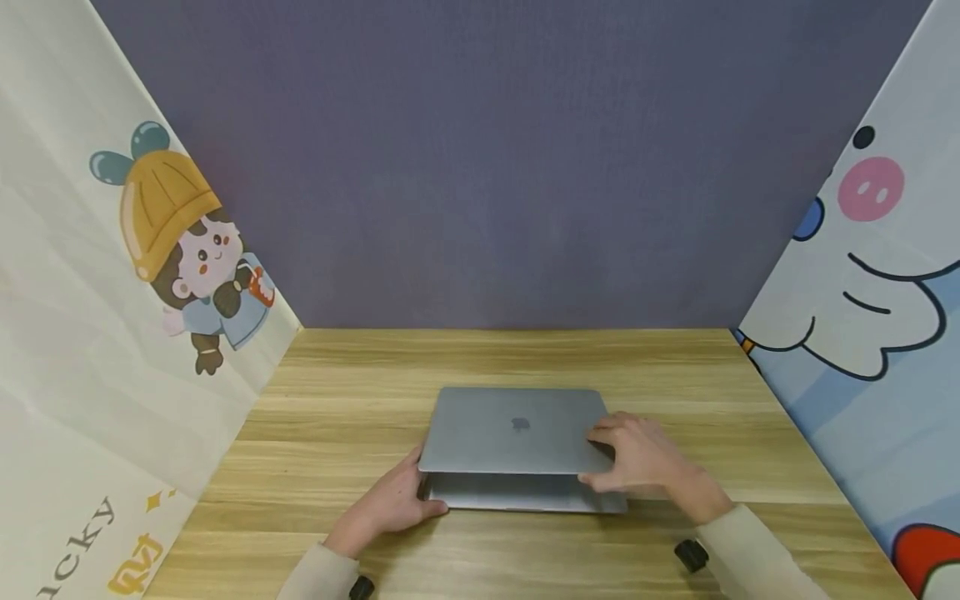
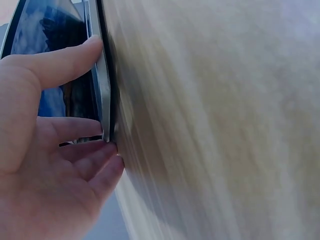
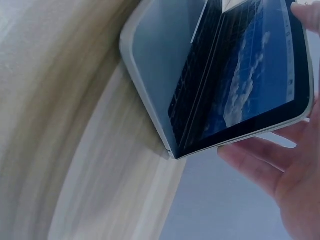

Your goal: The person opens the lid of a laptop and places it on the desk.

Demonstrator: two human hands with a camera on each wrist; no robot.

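A grey laptop [image 1: 517, 433] with an apple logo on its lid sits mid-table, partly open, its lid tilted low over the base [image 1: 517, 493]. My right hand [image 1: 637, 454] grips the lid near its right front corner, thumb on the screen side and fingers across the outer face. In the right wrist view the lit screen [image 3: 260, 90] shows a blue picture above the dark keyboard [image 3: 192, 95]. At the left front corner my left hand [image 1: 393, 500] holds the base, thumb over the front edge [image 2: 104, 90] and fingers along the side.
The laptop stands on a wood-grain table [image 1: 360, 367]. A dark grey panel [image 1: 480, 167] rises behind it. Printed white sheets with cartoon figures flank the table, one on the left [image 1: 67, 317] and one on the right [image 1: 900, 333].
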